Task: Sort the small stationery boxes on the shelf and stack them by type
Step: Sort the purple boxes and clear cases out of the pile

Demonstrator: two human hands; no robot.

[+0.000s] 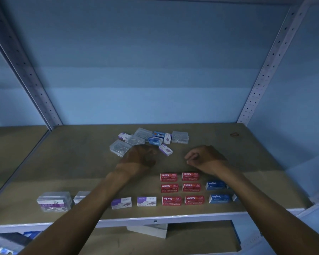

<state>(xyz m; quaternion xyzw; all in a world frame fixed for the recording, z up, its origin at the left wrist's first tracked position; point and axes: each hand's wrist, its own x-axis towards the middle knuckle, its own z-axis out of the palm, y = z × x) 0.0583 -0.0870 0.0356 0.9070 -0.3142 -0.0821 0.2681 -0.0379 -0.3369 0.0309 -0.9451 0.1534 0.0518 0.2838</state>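
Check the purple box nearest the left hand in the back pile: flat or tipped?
Tipped. The purple box lies askew, one end raised, right of the left hand, unlike the flat front-row boxes.

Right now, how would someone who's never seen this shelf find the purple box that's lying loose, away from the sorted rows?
Look at the unsorted pile near the back of the shelf. At its front right edge, just beyond the left hand, lies a small purple box. Unlike the other boxes in the pile, it sits alone, turned at an angle.
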